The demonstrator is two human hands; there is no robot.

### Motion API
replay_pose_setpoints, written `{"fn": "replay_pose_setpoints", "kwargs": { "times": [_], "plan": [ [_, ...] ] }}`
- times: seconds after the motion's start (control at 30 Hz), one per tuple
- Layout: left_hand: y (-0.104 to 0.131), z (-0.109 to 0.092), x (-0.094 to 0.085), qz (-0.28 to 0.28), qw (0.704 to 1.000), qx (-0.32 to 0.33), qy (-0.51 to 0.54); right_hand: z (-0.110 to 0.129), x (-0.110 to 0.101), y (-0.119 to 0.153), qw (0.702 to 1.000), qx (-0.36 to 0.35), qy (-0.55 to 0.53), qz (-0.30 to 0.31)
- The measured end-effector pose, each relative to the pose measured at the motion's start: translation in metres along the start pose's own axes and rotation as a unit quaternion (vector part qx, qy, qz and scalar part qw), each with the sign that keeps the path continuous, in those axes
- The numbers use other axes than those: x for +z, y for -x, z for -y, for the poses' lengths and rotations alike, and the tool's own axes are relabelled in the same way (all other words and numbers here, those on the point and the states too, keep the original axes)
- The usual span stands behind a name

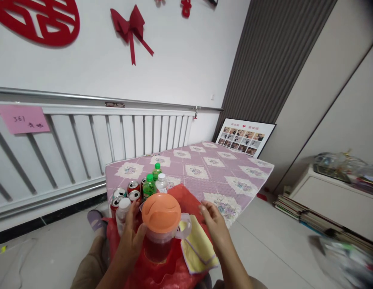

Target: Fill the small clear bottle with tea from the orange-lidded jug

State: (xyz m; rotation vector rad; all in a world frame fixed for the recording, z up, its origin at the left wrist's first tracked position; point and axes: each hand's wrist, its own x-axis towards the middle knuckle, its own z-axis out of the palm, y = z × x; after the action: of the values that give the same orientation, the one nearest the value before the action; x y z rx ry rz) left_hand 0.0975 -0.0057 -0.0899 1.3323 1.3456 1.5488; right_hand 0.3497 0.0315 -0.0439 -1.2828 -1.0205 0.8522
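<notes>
Pitcher (160,228) sits on red cloth (186,194) beside cans (133,186). I read left hand (132,235) wrapped on its side, right hand (213,222) open by the handle; next, a firmer grasp.

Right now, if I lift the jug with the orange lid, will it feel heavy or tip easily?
The jug looks partly filled with dark red liquid, so it probably feels fairly heavy. The liquid may slosh, so a tilt could spill past the orange lid. It stands on crumpled red cloth, likely an unsteady base; the left hand steadies it.
</notes>
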Motion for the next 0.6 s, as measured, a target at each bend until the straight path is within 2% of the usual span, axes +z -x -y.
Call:
{"fn": "replay_pose_setpoints", "kwargs": {
  "times": [0.17, 0.27, 0.4, 0.6],
  "plan": [
    [0.004, 0.009, 0.002, 0.031, 0.997, -0.062, -0.027, -0.011, 0.010, 0.022, 0.988, -0.002, 0.006, 0.152],
    [0.003, 0.010, -0.001, 0.033, 0.995, -0.075, -0.051, -0.014, 0.019, 0.027, 0.978, 0.004, -0.040, 0.203],
    [-0.001, 0.003, -0.006, 0.047, 0.993, -0.071, -0.079, -0.017, 0.032, 0.027, 0.974, 0.054, -0.082, 0.206],
    [-0.008, -0.026, -0.007, 0.083, 0.991, -0.052, -0.092, -0.029, 0.040, 0.026, 0.977, 0.089, -0.065, 0.180]
  ]
}}
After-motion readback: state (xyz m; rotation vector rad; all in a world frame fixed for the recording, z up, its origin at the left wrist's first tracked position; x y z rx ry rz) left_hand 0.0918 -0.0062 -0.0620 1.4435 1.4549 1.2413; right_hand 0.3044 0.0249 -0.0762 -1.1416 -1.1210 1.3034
